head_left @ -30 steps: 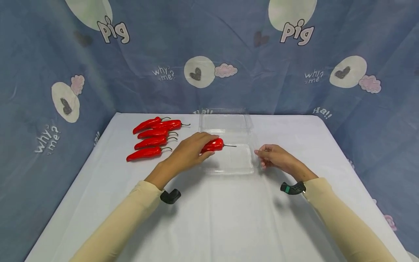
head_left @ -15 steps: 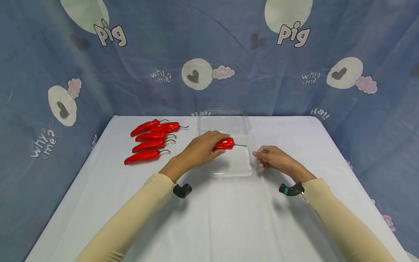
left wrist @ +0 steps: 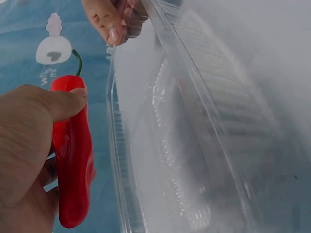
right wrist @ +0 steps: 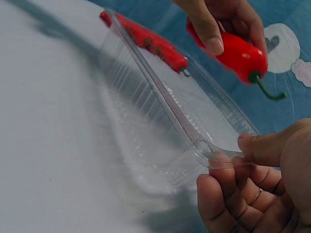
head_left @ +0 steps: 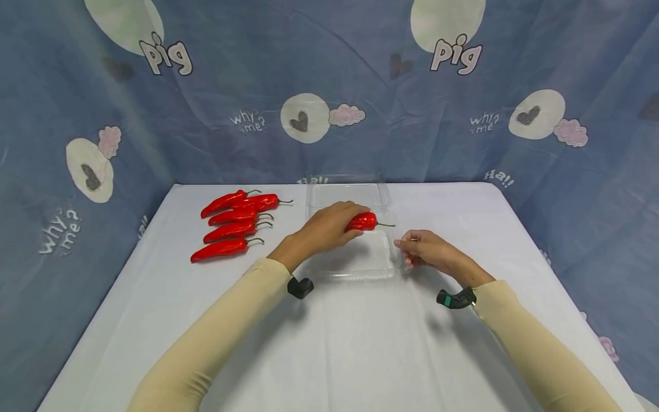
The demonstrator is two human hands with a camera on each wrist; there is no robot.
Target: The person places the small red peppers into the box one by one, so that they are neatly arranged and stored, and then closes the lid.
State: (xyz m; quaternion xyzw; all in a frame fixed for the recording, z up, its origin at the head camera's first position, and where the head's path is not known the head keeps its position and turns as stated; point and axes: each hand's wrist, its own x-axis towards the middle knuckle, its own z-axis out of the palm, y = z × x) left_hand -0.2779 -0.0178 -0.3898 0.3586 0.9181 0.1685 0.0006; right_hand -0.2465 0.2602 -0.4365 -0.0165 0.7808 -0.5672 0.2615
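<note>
My left hand point(head_left: 332, 229) grips a red chili pepper point(head_left: 364, 221) above the clear plastic container point(head_left: 360, 273). The pepper's green stem points right in the head view. In the left wrist view, the thumb lies across the pepper point(left wrist: 75, 160) near its stem end, and part of the fingers is hidden behind it. My right hand point(head_left: 429, 250) pinches the container's right rim between thumb and fingers, as the right wrist view shows at the rim's corner point(right wrist: 206, 148). The container's lid point(head_left: 350, 195) stands open toward the back wall.
Several more red chili peppers point(head_left: 221, 250) lie in a loose column on the left of the white table point(head_left: 360, 343). Blue patterned cloth point(head_left: 206, 131) hangs behind the table and along both sides.
My left hand has carried the chili pepper rightward, farther over the container. My right hand keeps its pinch on the container's rim. The whole head view has shifted slightly.
</note>
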